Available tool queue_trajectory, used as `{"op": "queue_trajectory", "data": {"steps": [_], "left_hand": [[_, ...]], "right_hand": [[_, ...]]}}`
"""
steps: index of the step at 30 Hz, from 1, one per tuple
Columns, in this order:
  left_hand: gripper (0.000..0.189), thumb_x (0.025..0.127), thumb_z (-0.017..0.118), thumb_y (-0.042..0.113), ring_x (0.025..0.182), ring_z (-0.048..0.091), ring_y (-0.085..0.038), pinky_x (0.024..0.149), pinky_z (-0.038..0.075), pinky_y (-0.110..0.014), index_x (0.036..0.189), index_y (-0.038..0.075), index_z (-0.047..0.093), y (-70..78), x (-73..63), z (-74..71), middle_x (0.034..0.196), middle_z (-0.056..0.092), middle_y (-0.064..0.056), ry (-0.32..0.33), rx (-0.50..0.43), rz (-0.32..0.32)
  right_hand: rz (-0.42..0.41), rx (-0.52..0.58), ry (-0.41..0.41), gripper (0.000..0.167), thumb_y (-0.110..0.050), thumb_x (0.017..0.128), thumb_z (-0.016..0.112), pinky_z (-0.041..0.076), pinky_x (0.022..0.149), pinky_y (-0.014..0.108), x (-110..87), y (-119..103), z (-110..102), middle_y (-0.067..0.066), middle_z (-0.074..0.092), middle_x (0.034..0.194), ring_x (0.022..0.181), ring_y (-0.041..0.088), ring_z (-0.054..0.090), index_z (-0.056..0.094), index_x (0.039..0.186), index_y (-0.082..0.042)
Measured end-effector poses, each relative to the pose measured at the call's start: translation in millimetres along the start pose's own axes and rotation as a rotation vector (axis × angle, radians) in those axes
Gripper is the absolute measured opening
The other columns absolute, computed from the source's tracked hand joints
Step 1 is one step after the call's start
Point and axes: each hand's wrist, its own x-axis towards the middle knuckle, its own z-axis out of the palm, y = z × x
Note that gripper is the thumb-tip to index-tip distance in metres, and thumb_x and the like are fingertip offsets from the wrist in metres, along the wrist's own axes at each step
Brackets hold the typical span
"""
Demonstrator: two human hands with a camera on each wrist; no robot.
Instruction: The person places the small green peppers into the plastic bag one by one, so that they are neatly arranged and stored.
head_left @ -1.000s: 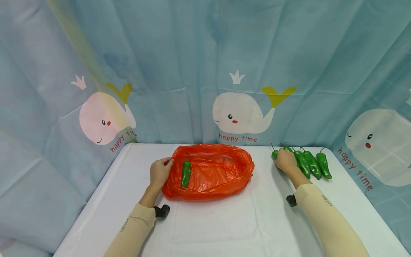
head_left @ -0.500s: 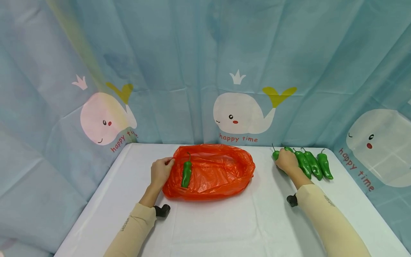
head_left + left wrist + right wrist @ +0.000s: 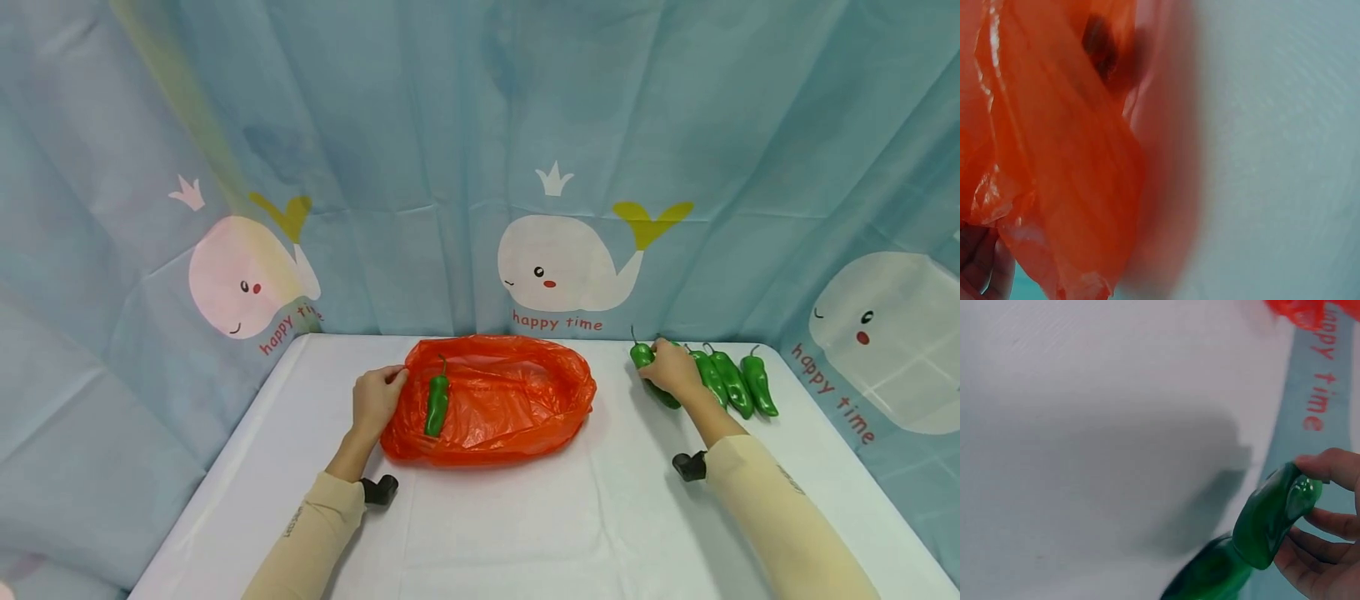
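My left hand (image 3: 375, 402) pinches the left rim of a red plastic bag (image 3: 491, 421), which lies spread with its mouth wide. One green pepper (image 3: 437, 406) rests inside the bag, near its left side. At the back right, my right hand (image 3: 675, 369) grips another green pepper (image 3: 1269, 519) between thumb and fingers. Its stem points up and away, and its lower end shows below the thumb in the head view. In the right wrist view, a second pepper (image 3: 1210, 575) lies just beyond the held one's tip.
Several green peppers lie side by side right of my right hand, the outermost pepper (image 3: 759, 385) near the table's right edge. A white cloth covers the table (image 3: 502, 533). A blue whale-print curtain (image 3: 420, 167) stands close behind the table and along both sides.
My right hand has shifted slightly right and turned a little. More of the pepper in its grip shows now, and its stem sits slightly higher. The left hand and bag stay put.
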Motion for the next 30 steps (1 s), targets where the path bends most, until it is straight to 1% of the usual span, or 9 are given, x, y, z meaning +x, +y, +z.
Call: {"op": "queue_trajectory", "data": {"steps": [2, 4, 8, 11, 15, 18, 21, 26, 30], "left_hand": [[0.03, 0.096, 0.061, 0.024, 0.099, 0.068, -0.035, 0.089, 0.056, -0.048, 0.112, 0.002, 0.073, -0.4, -0.3, 0.4, 0.106, 0.074, -0.018, -0.001, 0.002, -0.007], [0.03, 0.096, 0.061, 0.024, 0.099, 0.068, -0.035, 0.089, 0.056, -0.047, 0.112, 0.002, 0.073, -0.9, -0.7, 0.8, 0.106, 0.074, -0.018, 0.001, 0.0, -0.01], [0.03, 0.095, 0.062, 0.024, 0.099, 0.068, -0.035, 0.088, 0.056, -0.048, 0.111, 0.001, 0.073, -1.6, -0.3, 1.0, 0.105, 0.074, -0.018, 0.014, -0.003, 0.003], [0.03, 0.095, 0.062, 0.024, 0.098, 0.069, -0.035, 0.088, 0.056, -0.048, 0.111, 0.001, 0.073, -2.0, -0.6, 0.9, 0.105, 0.074, -0.018, 0.015, -0.006, 0.006], [0.03, 0.095, 0.062, 0.023, 0.099, 0.068, -0.035, 0.089, 0.056, -0.048, 0.111, 0.001, 0.073, -1.3, -2.1, 0.4, 0.105, 0.074, -0.018, 0.008, -0.013, -0.005], [0.03, 0.096, 0.061, 0.023, 0.1, 0.068, -0.035, 0.091, 0.055, -0.048, 0.111, 0.0, 0.073, -0.3, -2.7, 0.0, 0.106, 0.073, -0.019, 0.006, -0.014, -0.007], [0.03, 0.096, 0.061, 0.023, 0.101, 0.068, -0.035, 0.091, 0.055, -0.048, 0.111, 0.0, 0.073, -0.4, -3.1, 0.4, 0.107, 0.073, -0.019, 0.004, -0.018, -0.009], [0.03, 0.096, 0.061, 0.023, 0.101, 0.068, -0.035, 0.091, 0.055, -0.048, 0.112, 0.0, 0.072, -2.2, -3.9, 1.7, 0.108, 0.073, -0.018, 0.004, -0.026, -0.012], [0.029, 0.096, 0.061, 0.023, 0.101, 0.068, -0.035, 0.091, 0.055, -0.048, 0.112, 0.001, 0.073, -2.8, -3.9, 2.3, 0.107, 0.073, -0.018, 0.009, -0.024, -0.002]], "right_hand": [[0.005, 0.037, -0.003, 0.06, -0.02, 0.087, 0.068, 0.049, 0.088, 0.058, -1.2, -2.6, -3.6, 0.037, 0.056, 0.123, 0.111, 0.053, 0.053, 0.046, 0.13, 0.017], [0.007, 0.063, -0.005, 0.061, -0.021, 0.087, 0.069, 0.05, 0.088, 0.057, -3.1, -5.4, -7.4, 0.036, 0.055, 0.125, 0.112, 0.052, 0.053, 0.047, 0.13, 0.016], [-0.004, 0.089, -0.008, 0.062, -0.022, 0.086, 0.071, 0.054, 0.079, 0.05, -6.9, -8.7, -13.2, 0.035, 0.059, 0.119, 0.103, 0.046, 0.06, 0.047, 0.13, 0.015], [-0.013, 0.116, -0.01, 0.062, -0.022, 0.085, 0.072, 0.055, 0.071, 0.045, -10.3, -10.5, -16.3, 0.034, 0.061, 0.114, 0.097, 0.044, 0.062, 0.047, 0.13, 0.014], [-0.033, 0.153, 0.004, 0.062, -0.021, 0.084, 0.073, 0.055, 0.068, 0.044, -16.1, -14.5, -21.3, 0.034, 0.061, 0.111, 0.094, 0.043, 0.063, 0.048, 0.129, 0.014], [-0.059, 0.168, 0.022, 0.062, -0.021, 0.085, 0.073, 0.055, 0.069, 0.045, -19.4, -18.8, -25.9, 0.034, 0.062, 0.11, 0.093, 0.043, 0.063, 0.048, 0.129, 0.014], [-0.082, 0.187, 0.029, 0.061, -0.022, 0.086, 0.072, 0.055, 0.071, 0.047, -22.4, -24.7, -30.9, 0.034, 0.061, 0.113, 0.095, 0.044, 0.062, 0.048, 0.131, 0.013], [-0.094, 0.245, 0.009, 0.061, -0.022, 0.088, 0.07, 0.056, 0.077, 0.049, -26.5, -35.9, -39.6, 0.035, 0.059, 0.12, 0.102, 0.047, 0.061, 0.047, 0.134, 0.01], [-0.108, 0.276, 0.005, 0.06, -0.022, 0.087, 0.07, 0.056, 0.079, 0.05, -27.8, -44.1, -45.2, 0.034, 0.059, 0.121, 0.104, 0.046, 0.061, 0.047, 0.135, 0.007]]}}
